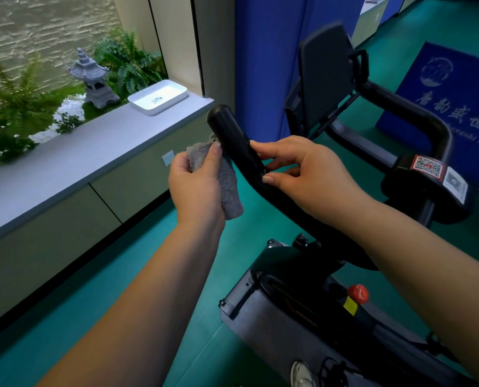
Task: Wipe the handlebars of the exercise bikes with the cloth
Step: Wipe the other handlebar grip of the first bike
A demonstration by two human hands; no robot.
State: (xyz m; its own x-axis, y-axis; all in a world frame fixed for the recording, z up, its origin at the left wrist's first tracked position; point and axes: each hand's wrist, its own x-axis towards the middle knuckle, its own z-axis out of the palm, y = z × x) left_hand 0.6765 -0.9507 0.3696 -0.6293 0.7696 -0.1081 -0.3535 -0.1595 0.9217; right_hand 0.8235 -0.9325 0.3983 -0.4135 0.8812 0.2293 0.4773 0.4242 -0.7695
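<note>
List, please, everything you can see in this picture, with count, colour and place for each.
Grey terry cleaning cloth: one, grey, held against the left side of the handlebar.
Black padded bike handlebar: one, black, centre, curving round to the right.
Black exercise bike console screen: one, black, upper centre.
Red round knob: one, red, on the bike frame, lower right.
White rectangular tray: one, white, on the grey ledge.
Grey stone lantern ornament: one, grey, among green ferns, upper left.
Blue banner: one, blue, upper right.
Left hand: gripping the cloth.
Right hand: fingers on the handlebar.
</note>
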